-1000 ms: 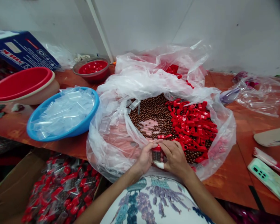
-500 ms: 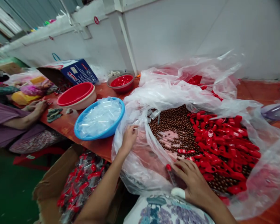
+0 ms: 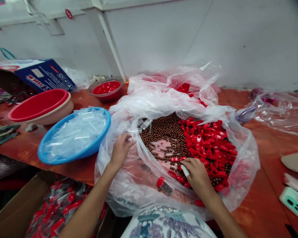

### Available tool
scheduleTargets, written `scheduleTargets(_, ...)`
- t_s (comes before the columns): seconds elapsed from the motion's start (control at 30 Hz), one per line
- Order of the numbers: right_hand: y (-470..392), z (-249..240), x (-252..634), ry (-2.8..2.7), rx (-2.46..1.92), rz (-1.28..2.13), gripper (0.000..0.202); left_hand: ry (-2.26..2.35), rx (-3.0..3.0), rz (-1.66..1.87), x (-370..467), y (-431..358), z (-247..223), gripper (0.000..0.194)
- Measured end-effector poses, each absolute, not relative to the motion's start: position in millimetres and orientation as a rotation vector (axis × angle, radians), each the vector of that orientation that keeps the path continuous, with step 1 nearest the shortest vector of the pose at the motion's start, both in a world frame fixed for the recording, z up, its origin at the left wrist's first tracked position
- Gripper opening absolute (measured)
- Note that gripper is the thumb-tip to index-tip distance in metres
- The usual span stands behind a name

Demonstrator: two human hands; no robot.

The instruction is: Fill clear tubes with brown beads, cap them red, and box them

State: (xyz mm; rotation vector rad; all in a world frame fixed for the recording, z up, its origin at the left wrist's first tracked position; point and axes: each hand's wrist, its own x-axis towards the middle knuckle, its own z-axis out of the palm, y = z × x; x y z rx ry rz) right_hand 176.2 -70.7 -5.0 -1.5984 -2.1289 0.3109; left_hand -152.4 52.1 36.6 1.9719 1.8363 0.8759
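My left hand [image 3: 120, 150] hovers over the near left rim of a translucent plastic bag [image 3: 146, 173], fingers loosely bent and apart. Just past its fingertips lie small clear tubes [image 3: 134, 130]. My right hand [image 3: 197, 173] reaches into the bag with bent fingers, a white cover [image 3: 185, 170] on one digit. Its fingertips touch a red plastic piece [image 3: 175, 159], with a gap to the thumb. Brown beads [image 3: 161, 129] and a heap of red plastic pieces [image 3: 208, 142] fill the bag. A red-capped clear tube [image 3: 166, 186] with beads lies near me.
At left stand a blue basin [image 3: 46, 157] of clear plastic pieces, a red basin [image 3: 39, 104] and a blue carton [image 3: 44, 76]. A small bowl [image 3: 118, 91] holds red pieces. Below is a cardboard box [image 3: 17, 201] of red-capped items. A phone [image 3: 294, 203] lies right.
The view has turned to the right. My right hand has left the red-capped tube, now lying on the bag, and moved forward to the red pieces. My left hand is nearer the clear tubes.
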Motion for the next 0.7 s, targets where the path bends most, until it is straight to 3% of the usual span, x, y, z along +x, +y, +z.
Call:
scheduleTargets(0.27,-50.1,-4.2,147.7,-2.328,-1.623,0.145,0.033,1.228,1.370,0.777,-79.9,47.1,29.5,0.052)
scheduleTargets(0.47,-68.7,-1.2,150.8,-2.219,-1.595,0.221,0.023,1.290,1.691,0.675,-61.0,59.1,9.3,0.029)
scheduleTargets(0.7,-85.1,-18.3,163.9,-2.001,-1.485,0.314,0.028,1.348,1.902,0.620,-40.6,78.6,5.5,0.023)
